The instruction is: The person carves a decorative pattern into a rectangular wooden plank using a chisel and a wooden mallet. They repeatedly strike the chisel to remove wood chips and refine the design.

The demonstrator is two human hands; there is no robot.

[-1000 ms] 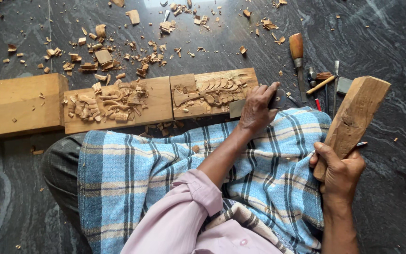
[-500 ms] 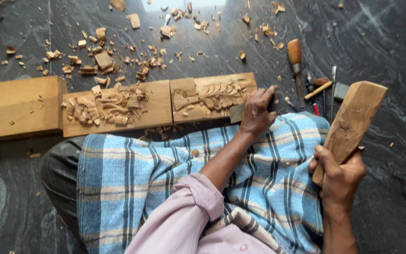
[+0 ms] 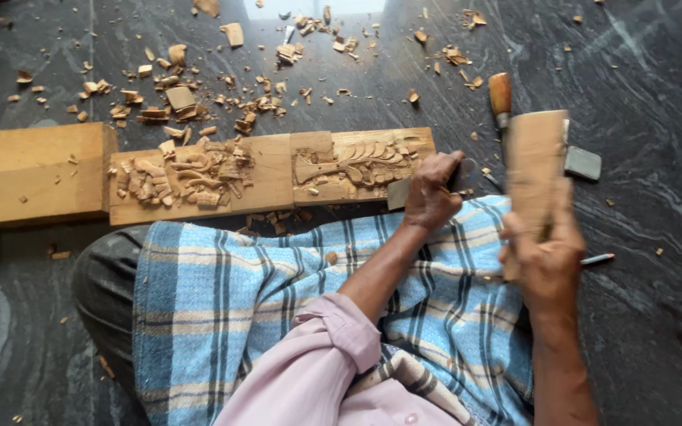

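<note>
A long wooden plank (image 3: 270, 170) with a carved relief (image 3: 357, 162) lies across the dark stone floor in front of my lap. My left hand (image 3: 429, 197) rests on the plank's right end, shut on a chisel (image 3: 398, 193) whose flat blade points left at the carving. My right hand (image 3: 546, 256) grips a wooden mallet block (image 3: 534, 158), upright and blurred with motion, just to the right of my left hand. Loose shavings lie on the plank's left half (image 3: 183, 173).
A thicker wooden block (image 3: 33, 170) adjoins the plank at the left. Wood chips (image 3: 199, 95) litter the floor beyond it. A wood-handled chisel (image 3: 500, 95), a grey flat stone (image 3: 583, 163) and a thin pen-like tool (image 3: 597, 258) lie at the right. A blue checked cloth (image 3: 238, 300) covers my lap.
My right hand has swung the mallet from a tilt at the far right to upright and leftwards, closer to my left hand. My left hand stays on the chisel at the plank.
</note>
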